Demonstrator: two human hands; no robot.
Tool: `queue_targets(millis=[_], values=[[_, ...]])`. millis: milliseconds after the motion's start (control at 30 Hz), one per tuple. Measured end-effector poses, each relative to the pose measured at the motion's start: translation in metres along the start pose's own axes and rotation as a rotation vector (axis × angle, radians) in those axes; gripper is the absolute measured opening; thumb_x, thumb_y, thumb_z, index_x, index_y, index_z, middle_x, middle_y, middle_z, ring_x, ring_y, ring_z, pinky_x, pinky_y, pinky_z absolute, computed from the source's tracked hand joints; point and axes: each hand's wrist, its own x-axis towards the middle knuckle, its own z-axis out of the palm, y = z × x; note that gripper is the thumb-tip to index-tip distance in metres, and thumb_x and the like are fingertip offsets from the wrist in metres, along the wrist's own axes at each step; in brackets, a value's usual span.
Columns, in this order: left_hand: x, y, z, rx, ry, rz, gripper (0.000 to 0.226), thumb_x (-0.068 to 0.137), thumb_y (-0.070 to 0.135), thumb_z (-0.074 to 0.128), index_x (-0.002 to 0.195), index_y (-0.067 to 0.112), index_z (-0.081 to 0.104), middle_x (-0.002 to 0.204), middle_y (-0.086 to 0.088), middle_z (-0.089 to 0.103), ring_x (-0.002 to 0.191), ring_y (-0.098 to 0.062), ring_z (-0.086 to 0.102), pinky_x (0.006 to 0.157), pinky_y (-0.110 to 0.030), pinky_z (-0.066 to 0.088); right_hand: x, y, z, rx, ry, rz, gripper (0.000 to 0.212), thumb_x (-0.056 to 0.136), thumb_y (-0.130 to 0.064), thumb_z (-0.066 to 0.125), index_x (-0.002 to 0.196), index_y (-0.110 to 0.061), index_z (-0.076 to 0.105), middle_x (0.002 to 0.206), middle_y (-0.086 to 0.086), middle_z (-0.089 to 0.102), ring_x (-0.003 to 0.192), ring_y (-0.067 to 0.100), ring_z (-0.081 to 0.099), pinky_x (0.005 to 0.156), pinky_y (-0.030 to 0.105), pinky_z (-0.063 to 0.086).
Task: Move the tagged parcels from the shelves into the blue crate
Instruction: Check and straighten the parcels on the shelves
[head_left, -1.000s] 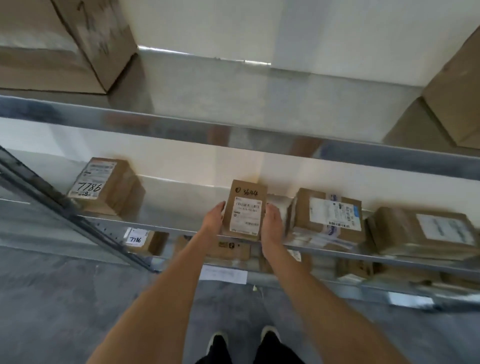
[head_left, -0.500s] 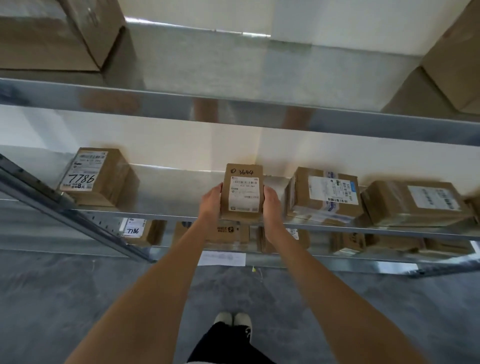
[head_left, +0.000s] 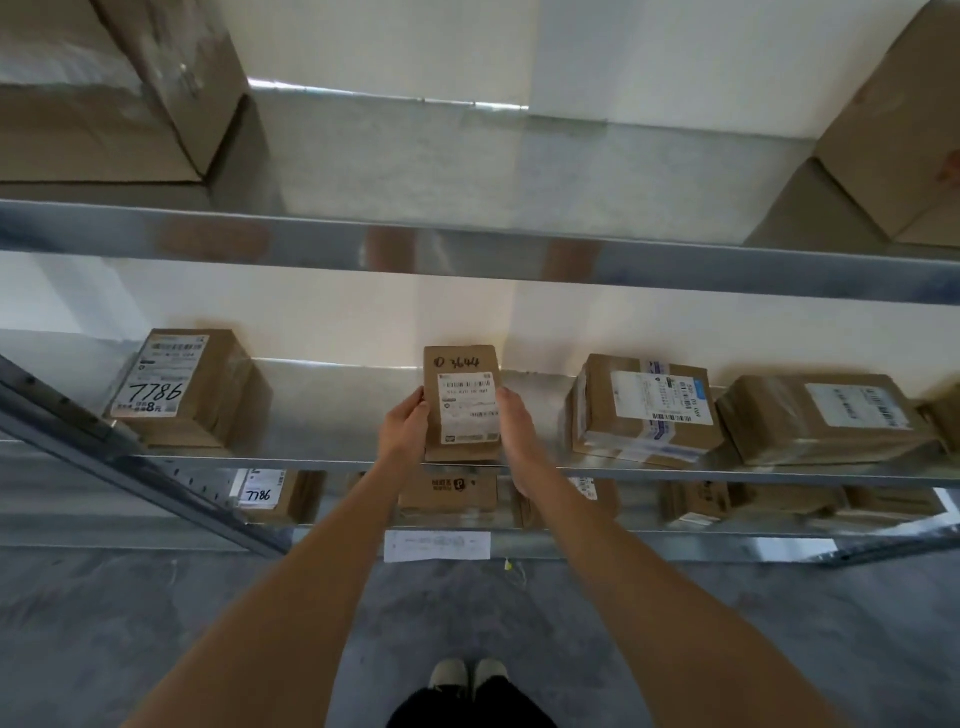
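Note:
A small brown parcel (head_left: 462, 402) with a white label and "3644" written on top stands at the front of the middle metal shelf (head_left: 322, 460). My left hand (head_left: 405, 431) grips its left side and my right hand (head_left: 517, 431) grips its right side. A parcel marked 7786 (head_left: 179, 387) sits at the shelf's left. Two taped parcels, one (head_left: 644, 410) beside the other (head_left: 826, 418), lie to the right. No blue crate shows in this view.
Large cardboard boxes stand on the top shelf at the left (head_left: 114, 88) and right (head_left: 898, 140). More small parcels (head_left: 275, 493) sit on the lower shelf. A slanted metal brace (head_left: 124, 462) crosses at the left. A paper sheet (head_left: 436, 545) lies on the grey floor.
Both hands have closed in on the 3644 parcel's sides and now hold it firmly; the view has shifted slightly, and the parcel stays at the shelf's front edge.

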Motion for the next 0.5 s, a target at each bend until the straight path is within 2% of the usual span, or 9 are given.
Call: queue_targets(millis=[100,167,233,300,367,433,500], values=[[0.003,-0.01,0.0,0.053,-0.015,-0.017,0.03,0.102,0.016,0.041,0.122,0.021,0.062,0.108,-0.004,0.067,0.098,-0.023,0.066,0.068,-0.029,0.059,0.004,0.004,0.002,-0.054,-0.031,0.05,0.047,0.103,-0.047,0.024,0.126,-0.015,0.05,0.114,0.004,0.064,0.101,0.018,0.063,0.078,0.03,0.053],[0.003,-0.016,0.002,0.145,0.009,0.022,0.031,0.102,0.025,0.041,0.128,0.02,0.057,0.121,-0.008,0.064,0.106,-0.025,0.064,0.076,-0.034,0.06,0.002,0.006,-0.001,-0.122,-0.037,0.046,0.056,0.099,-0.054,0.024,0.122,-0.012,0.053,0.112,0.004,0.066,0.102,0.02,0.065,0.079,0.031,0.055],[0.0,-0.017,0.007,0.232,0.162,0.133,0.04,0.101,0.03,0.041,0.139,0.019,0.044,0.139,-0.007,0.048,0.122,-0.023,0.052,0.093,-0.042,0.054,-0.004,-0.004,-0.016,-0.199,0.025,-0.02,0.051,0.103,-0.048,0.027,0.125,-0.01,0.052,0.114,0.0,0.061,0.106,0.017,0.059,0.082,0.028,0.047],[-0.009,-0.006,0.02,0.259,0.346,0.271,0.04,0.1,0.028,0.041,0.14,0.018,0.04,0.142,-0.004,0.04,0.128,-0.02,0.042,0.103,-0.04,0.045,-0.008,-0.019,-0.045,-0.268,0.164,-0.16,0.043,0.106,-0.037,0.032,0.124,-0.003,0.052,0.113,0.01,0.058,0.105,0.022,0.055,0.082,0.025,0.04],[-0.019,0.01,0.043,0.29,0.414,0.427,0.036,0.099,0.024,0.043,0.135,0.019,0.044,0.136,-0.003,0.043,0.122,-0.016,0.042,0.1,-0.032,0.042,-0.008,-0.031,-0.085,-0.301,0.314,-0.312,0.039,0.106,-0.032,0.038,0.118,0.0,0.055,0.11,0.018,0.061,0.102,0.028,0.06,0.082,0.025,0.046],[-0.029,0.02,0.073,0.324,0.394,0.55,0.032,0.098,0.019,0.046,0.13,0.018,0.048,0.128,-0.002,0.048,0.114,-0.014,0.044,0.095,-0.026,0.042,-0.003,-0.037,-0.125,-0.339,0.425,-0.372,0.035,0.104,-0.034,0.041,0.121,-0.006,0.056,0.11,0.014,0.065,0.099,0.026,0.063,0.088,0.035,0.052],[-0.039,0.021,0.109,0.323,0.356,0.579,0.027,0.096,0.014,0.046,0.123,0.012,0.051,0.119,-0.002,0.051,0.105,-0.014,0.047,0.09,-0.03,0.046,0.005,-0.04,-0.166,-0.425,0.49,-0.386,0.035,0.104,-0.034,0.042,0.123,-0.008,0.055,0.117,0.011,0.064,0.106,0.025,0.062,0.093,0.039,0.05]])
